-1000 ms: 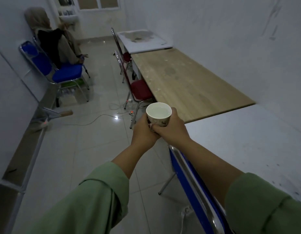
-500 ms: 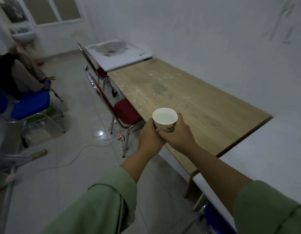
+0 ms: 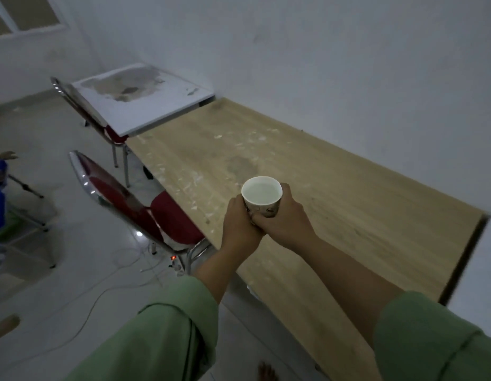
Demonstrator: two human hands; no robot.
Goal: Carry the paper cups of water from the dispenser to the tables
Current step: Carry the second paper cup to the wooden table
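Wooden table (image 3: 307, 188) is sitting right under both hands, left hand (image 3: 240, 225) and right hand (image 3: 284, 221) wrapping the cup (image 3: 262, 198), brimful; any squeezing or tilting is probably sloshing water out.

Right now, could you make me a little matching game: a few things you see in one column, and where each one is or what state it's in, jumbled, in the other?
Things:
1. white paper cup of water
2. long light wooden table
3. red-cushioned chrome chair
4. small white square table with the peeling top

Places or states:
A. pushed up to the wooden table's near edge
B. at the far end, near the window
C. held between both hands
D. along the wall, top speckled with pale flecks

Pairs: 1-C, 2-D, 3-A, 4-B
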